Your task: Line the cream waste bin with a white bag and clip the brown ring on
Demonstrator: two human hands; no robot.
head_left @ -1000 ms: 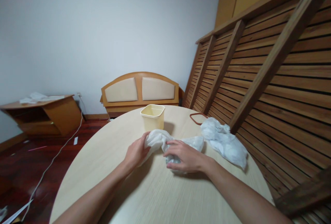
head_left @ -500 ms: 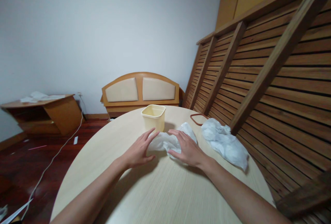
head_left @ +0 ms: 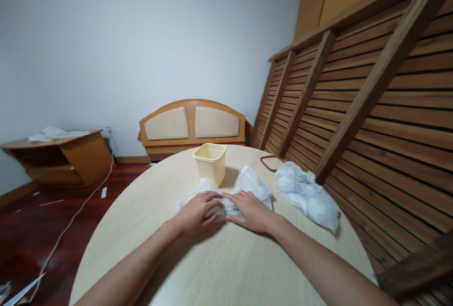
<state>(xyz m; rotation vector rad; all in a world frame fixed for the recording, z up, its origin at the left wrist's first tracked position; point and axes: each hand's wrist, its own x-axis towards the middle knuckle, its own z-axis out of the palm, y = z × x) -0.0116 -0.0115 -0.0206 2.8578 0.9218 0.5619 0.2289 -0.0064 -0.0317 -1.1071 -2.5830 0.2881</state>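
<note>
Left hand point(head_left: 197, 212) half-curled, right hand point(head_left: 253, 212) flatter, both on crumpled white plastic bag point(head_left: 252, 182); grip unclear. Pale-yellow square tub point(head_left: 209, 170) just beyond, on round worktop point(head_left: 226, 263).

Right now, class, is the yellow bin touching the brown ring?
Apart: the head view shows bare tabletop between the yellow bin and the brown ring.

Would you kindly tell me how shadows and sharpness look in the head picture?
Head view: soft shadow right of the square pale-yellow plastic container, darker shadow beside the left forearm; fine folds look blurred in the crumpled white plastic under the left hand and right hand.
</note>
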